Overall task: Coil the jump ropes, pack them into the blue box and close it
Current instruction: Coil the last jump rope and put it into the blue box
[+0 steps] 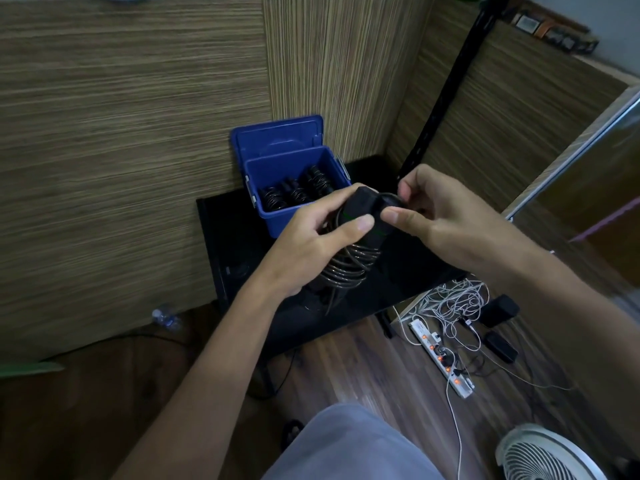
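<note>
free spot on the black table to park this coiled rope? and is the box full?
Bare tabletop left of the blue box, toward the table's left edge. Inside the box, coiled ropes crowd the floor. Both the left hand and right hand grip the jump rope.

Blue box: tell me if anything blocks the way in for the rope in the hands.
Nothing visible does. The blue box stands open, its lid tipped back against the wall. Coiled ropes already lie inside. Both hands hold the rope just in front.
</note>
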